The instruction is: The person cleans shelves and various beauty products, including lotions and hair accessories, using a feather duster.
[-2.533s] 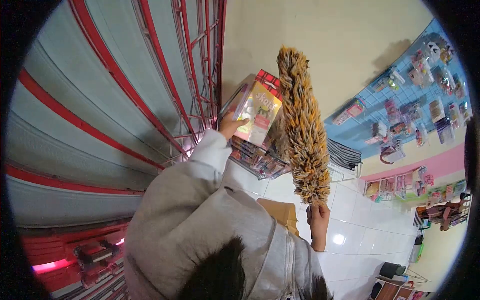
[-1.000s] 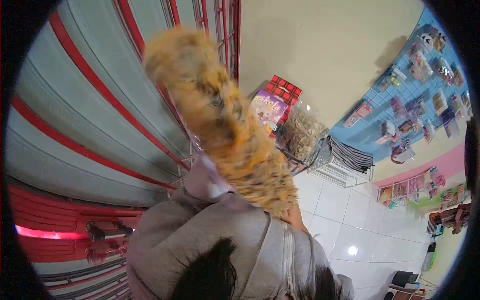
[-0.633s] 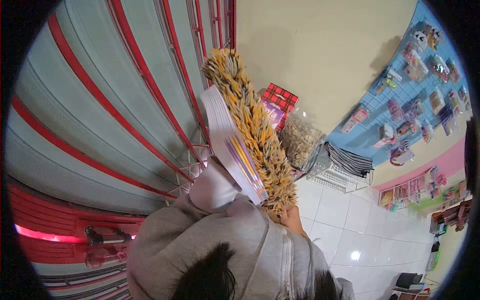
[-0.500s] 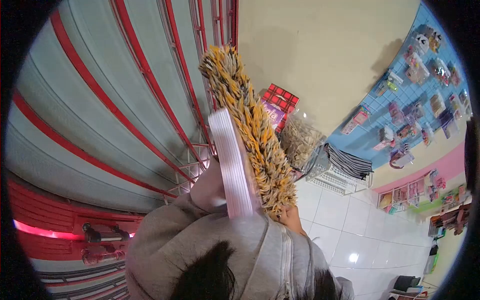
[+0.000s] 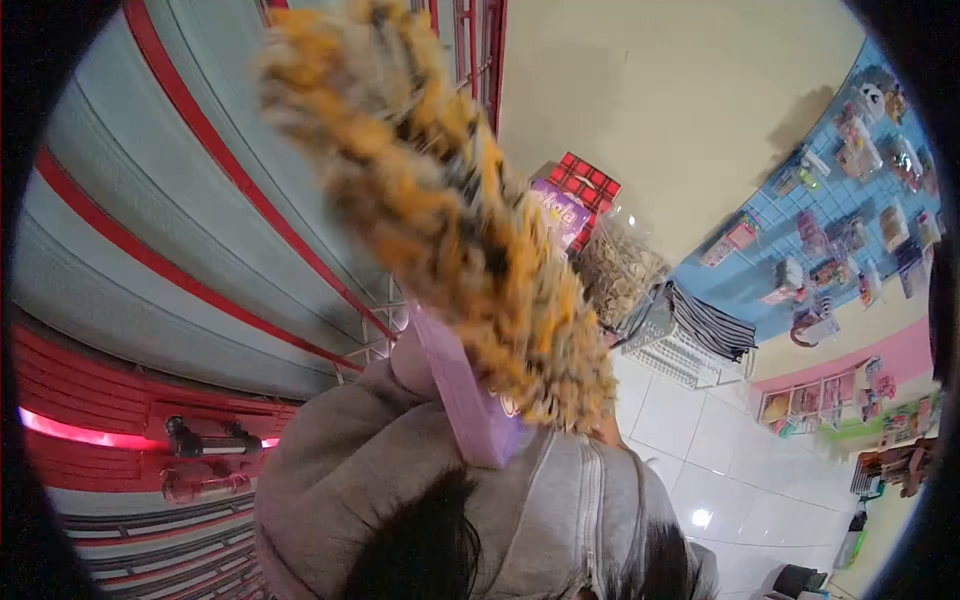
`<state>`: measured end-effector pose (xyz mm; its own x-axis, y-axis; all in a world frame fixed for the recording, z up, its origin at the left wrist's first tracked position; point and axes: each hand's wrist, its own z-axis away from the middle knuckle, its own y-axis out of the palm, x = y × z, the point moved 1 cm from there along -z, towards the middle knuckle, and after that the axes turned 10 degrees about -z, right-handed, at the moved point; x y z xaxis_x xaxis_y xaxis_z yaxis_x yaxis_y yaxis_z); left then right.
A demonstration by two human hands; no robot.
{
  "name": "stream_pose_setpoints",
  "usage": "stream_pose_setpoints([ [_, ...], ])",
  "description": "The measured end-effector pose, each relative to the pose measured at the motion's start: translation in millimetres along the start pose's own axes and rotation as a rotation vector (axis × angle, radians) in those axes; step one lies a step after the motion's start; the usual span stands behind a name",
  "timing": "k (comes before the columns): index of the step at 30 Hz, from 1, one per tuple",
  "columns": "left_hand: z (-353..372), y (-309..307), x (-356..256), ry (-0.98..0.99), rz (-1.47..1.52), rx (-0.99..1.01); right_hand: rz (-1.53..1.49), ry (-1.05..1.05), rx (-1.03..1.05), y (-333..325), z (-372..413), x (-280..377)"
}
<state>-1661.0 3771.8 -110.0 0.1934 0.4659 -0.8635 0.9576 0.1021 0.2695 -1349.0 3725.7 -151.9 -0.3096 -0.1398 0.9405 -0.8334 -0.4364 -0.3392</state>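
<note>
A fluffy duster with yellow, cream and dark strands (image 5: 470, 240) stretches from the upper left down to the centre, blurred at its far end. My right hand (image 5: 607, 430) is at its lower end, mostly hidden behind the strands, with only a bit of skin showing. Beneath the duster a purple box (image 5: 455, 390) rests close against the grey jacket (image 5: 400, 450). My left hand is not visible; the box and duster cover the area beyond the left sleeve.
Red-framed metal shutters (image 5: 200, 150) fill the left. Near the wall are a red plaid box (image 5: 583, 190), a clear bag of pale pieces (image 5: 617, 270) and a white basket (image 5: 680, 350) with striped cloth. Packets hang on a blue grid (image 5: 780, 225) at right.
The duster has swung up closer to the camera and now covers more of the view. The box beneath has turned, showing purple sides instead of its white ribbed side.
</note>
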Motion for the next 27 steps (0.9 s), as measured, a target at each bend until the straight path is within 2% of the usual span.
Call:
stream_pose_setpoints([
  [4,-4.0,5.3,-1.7,0.043,0.098,0.034,0.0,-0.014,0.04,-0.6,-3.2,6.6],
  [10,-22.9,-7.9,-10.0,0.175,0.254,0.147,0.018,-0.191,0.124,-11.1,-16.0,16.6],
  [12,-27.4,-13.0,-12.3,0.205,0.296,0.191,-0.004,-0.139,0.12,-9.9,-22.2,4.2],
  [13,-29.6,-15.0,-13.0,0.221,0.319,0.218,-0.064,0.018,0.026,-3.5,-20.9,-3.0],
  [16,-37.1,-19.6,-14.7,0.266,0.381,0.281,0.141,-0.007,0.121,-12.8,-16.8,26.0],
  [17,-39.0,-21.7,-16.2,0.279,0.397,0.298,0.056,-0.13,0.033,-7.4,-18.1,35.7],
  [19,-43.0,-24.4,-17.9,0.31,0.408,0.329,0.018,-0.193,0.009,-5.5,-18.7,39.0],
  [27,-40.3,-25.2,-29.4,0.325,0.363,0.34,0.096,-0.169,0.111,-0.5,-20.4,45.4],
])
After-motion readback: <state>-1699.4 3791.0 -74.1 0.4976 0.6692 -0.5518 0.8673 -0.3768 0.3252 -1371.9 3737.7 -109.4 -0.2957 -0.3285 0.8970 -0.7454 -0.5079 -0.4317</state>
